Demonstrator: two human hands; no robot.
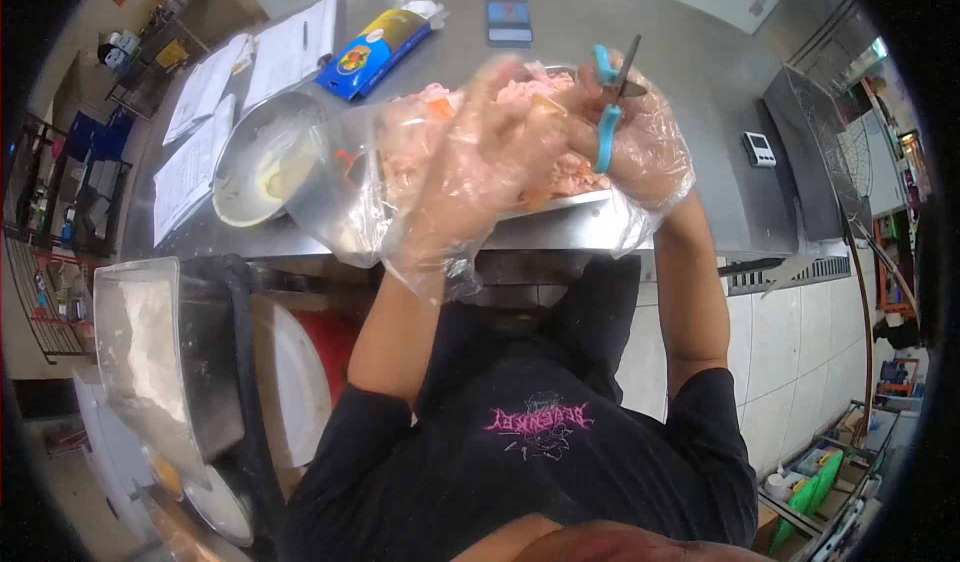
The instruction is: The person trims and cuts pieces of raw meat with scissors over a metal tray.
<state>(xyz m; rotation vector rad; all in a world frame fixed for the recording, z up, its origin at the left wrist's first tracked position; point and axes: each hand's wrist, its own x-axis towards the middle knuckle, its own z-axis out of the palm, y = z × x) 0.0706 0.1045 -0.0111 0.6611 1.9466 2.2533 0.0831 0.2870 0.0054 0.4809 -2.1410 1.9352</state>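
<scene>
Pale pink raw meat pieces fill a metal tray near the table's front edge. Over the meat is my left hand in a clear plastic glove, its fingers smeared by motion; whether they grip a piece cannot be made out. My right hand, also gloved, is closed on scissors with teal handles, at the tray's right side. The blades point up and away from me. Clear plastic lies between the tray and a metal bowl with pale residue inside.
Papers lie at the table's back left, beside a blue and yellow box. A phone is at the back and a small white timer at the right. A container of white powder stands below left.
</scene>
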